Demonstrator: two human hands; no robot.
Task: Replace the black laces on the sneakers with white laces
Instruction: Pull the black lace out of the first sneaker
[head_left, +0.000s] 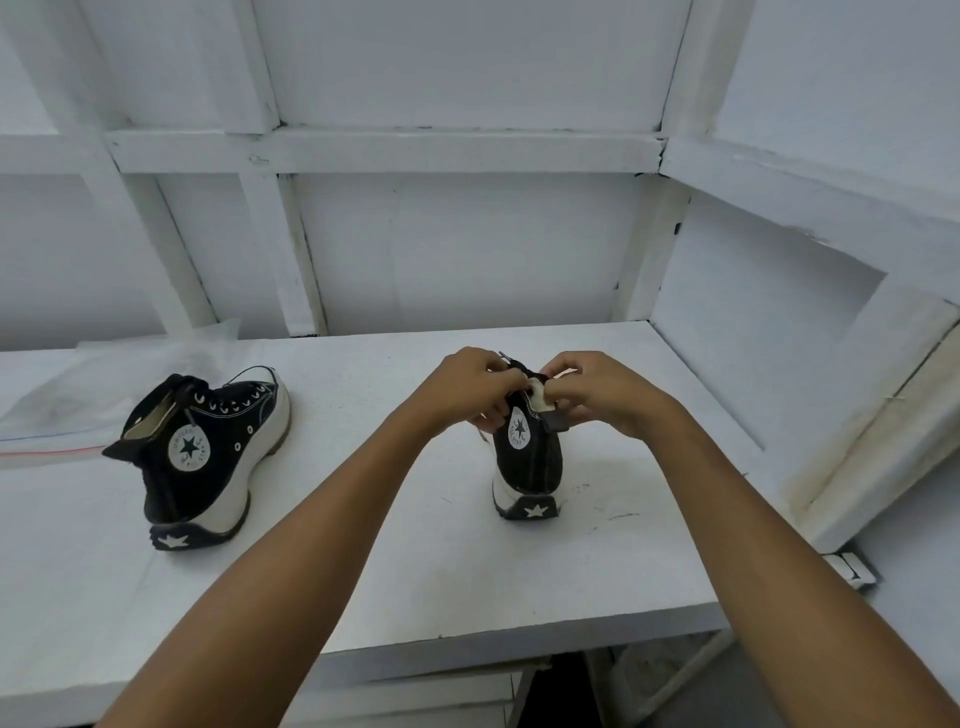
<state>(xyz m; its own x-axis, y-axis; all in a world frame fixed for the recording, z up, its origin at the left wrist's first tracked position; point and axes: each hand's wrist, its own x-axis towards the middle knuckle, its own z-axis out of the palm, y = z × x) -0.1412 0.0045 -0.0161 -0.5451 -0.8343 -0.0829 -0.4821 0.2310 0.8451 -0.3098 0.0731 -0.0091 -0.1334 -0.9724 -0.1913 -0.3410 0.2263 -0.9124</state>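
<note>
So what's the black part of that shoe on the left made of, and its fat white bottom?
The black upper looks like matte woven canvas, going by its dull surface and white stitching. The thick sole looks like smooth white rubber, probably.

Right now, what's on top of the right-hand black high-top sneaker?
The left hand and right hand grip the collar of the black canvas high-top sneaker, around its pale tongue. The hands cover the eyelets and any lace there.
</note>
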